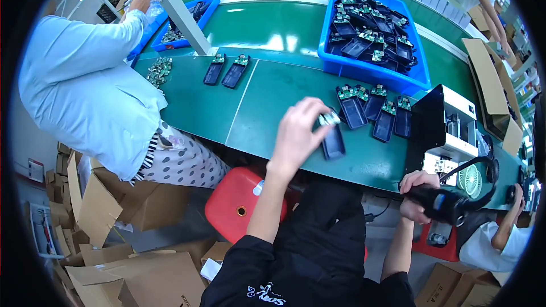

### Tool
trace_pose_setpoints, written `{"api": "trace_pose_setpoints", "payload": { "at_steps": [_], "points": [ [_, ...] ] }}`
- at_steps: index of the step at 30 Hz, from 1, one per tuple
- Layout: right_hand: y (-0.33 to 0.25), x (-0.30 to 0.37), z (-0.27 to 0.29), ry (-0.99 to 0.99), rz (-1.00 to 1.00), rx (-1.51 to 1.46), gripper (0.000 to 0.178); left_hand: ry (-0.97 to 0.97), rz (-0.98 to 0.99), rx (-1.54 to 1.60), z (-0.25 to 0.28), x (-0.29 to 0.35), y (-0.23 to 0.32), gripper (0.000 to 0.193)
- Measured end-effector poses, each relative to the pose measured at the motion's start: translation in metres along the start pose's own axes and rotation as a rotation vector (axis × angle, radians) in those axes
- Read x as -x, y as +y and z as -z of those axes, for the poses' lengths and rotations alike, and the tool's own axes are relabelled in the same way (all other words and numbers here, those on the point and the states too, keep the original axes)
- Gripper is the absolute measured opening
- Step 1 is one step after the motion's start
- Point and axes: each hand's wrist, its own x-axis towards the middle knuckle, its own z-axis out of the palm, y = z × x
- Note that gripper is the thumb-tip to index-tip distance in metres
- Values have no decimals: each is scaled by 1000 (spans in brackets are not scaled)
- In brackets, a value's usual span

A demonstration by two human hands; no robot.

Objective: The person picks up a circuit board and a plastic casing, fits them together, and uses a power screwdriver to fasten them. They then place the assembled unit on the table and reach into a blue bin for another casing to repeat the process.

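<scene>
Held casing (pixel 334 143): dark navy. Attached circuit board (pixel 329 119): apparently pale green, though blur makes the shade uncertain. Handheld device (pixel 435 202): black. Bin (pixel 352 70): bright blue. Work surface (pixel 284 88): green, crossed by a white line (pixel 242 102). Machine (pixel 425 122): black and white. Fan (pixel 470 181): pale green. Stool (pixel 224 202): red. Co-worker's jacket (pixel 85 91): plain light blue; trousers (pixel 187 156): pale, with grey dots. Wearer's shirt (pixel 239 273): black, white print.

Casing (pixel 333 144) in left hand (pixel 298 131), indistinct device (pixel 441 202) in right hand (pixel 420 181)

One head-worn fisheye view faces down and forward over the wearer's lap (pixel 324 233), table (pixel 273 85) close.
</scene>
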Motion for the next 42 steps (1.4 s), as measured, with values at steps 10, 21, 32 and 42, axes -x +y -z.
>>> {"api": "trace_pose_setpoints", "payload": {
  "at_steps": [10,21,32,42],
  "points": [
    [-16,7,-21,-54,-6,29,90,-99,86,-84,-18,-35,-18,28],
    [-17,6,-26,69,-92,-252,92,-204,43,-468,145,-92,-157,42],
    [-29,8,-24,112,-174,-308,90,-485,75,-303,143,-84,-158,33],
    [-91,-14,-3,-4,-196,-256,79,-474,35,-45,73,-10,-31,36]
  ]
}}
